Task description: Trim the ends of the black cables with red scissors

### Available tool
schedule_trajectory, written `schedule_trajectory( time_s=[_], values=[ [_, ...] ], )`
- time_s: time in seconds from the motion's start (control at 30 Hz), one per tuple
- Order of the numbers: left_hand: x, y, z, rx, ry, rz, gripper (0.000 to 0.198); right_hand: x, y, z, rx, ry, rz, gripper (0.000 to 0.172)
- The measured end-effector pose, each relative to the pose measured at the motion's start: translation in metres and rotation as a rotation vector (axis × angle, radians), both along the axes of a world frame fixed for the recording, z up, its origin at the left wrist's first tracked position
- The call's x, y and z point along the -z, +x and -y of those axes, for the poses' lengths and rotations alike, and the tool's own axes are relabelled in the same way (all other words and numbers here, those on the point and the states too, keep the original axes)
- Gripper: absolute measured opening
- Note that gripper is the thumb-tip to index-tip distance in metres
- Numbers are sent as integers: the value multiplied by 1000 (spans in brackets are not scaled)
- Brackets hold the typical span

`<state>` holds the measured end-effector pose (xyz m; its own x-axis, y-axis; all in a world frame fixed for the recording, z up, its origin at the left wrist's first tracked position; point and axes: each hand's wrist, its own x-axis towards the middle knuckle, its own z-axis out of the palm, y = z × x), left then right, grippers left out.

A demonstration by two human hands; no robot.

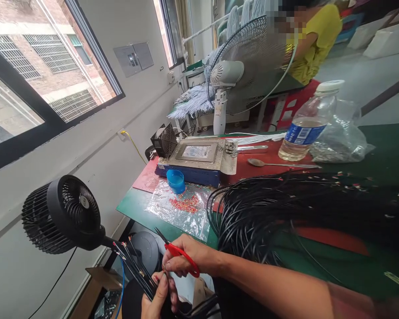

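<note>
My left hand (158, 294) is closed around a bundle of black cables (138, 270), whose stripped ends with coloured wires point up and to the left. Against its fingertips, my right hand (189, 254) pinches at a small cable end, too fine to make out clearly. Red-handled scissors (182, 254) are hooked in the right hand, their dark blades pointing up and left, away from the cable end. To the right of my hands, a large heap of black cables (252, 212) lies on the green table (136, 206).
Behind the hands are a plastic bag (159, 199) with red and yellow scraps, a blue cup (175, 180) and a solder pot (196, 155). A spoon (279, 164) and bottle (301, 128) stand farther right. Fans (73, 212) flank the table; a person in yellow (314, 48) sits beyond.
</note>
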<state>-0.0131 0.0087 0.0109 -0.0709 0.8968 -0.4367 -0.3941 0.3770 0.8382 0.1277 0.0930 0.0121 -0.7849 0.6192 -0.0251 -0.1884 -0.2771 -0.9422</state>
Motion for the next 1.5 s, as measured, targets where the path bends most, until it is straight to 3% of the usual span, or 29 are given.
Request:
schedule_trajectory(
  time_s=[0.07,0.13,0.2,0.33,0.4,0.6,0.8,0.93,1.07,1.3,1.5],
  values=[
    [-1,2,-1,-22,-8,11,23,0,-1,1,15,7,22,25],
    [-2,4,-3,-61,-15,8,23,-1,-2,3,77,114,84,20],
    [0,5,-4,-84,-19,-17,26,-2,-4,6,219,409,182,15],
    [7,4,-3,-183,-53,-93,37,0,-7,11,462,1261,327,15],
    [9,4,-1,-245,-83,-150,43,2,-8,12,488,1425,374,15],
    [5,8,0,-231,-101,-143,41,6,-8,13,426,1207,494,7],
    [4,8,1,-357,-132,-94,36,-11,-2,8,219,759,553,34],
    [0,4,0,-482,-114,-47,28,-20,1,8,64,733,671,48],
    [-1,-1,0,-462,-47,-35,25,-15,0,11,-61,748,736,49],
    [6,-6,1,-368,-56,-117,25,-18,-1,12,-101,906,838,45],
    [9,-7,1,-401,-65,-185,29,-15,-1,11,-122,935,913,39]
  ],
)
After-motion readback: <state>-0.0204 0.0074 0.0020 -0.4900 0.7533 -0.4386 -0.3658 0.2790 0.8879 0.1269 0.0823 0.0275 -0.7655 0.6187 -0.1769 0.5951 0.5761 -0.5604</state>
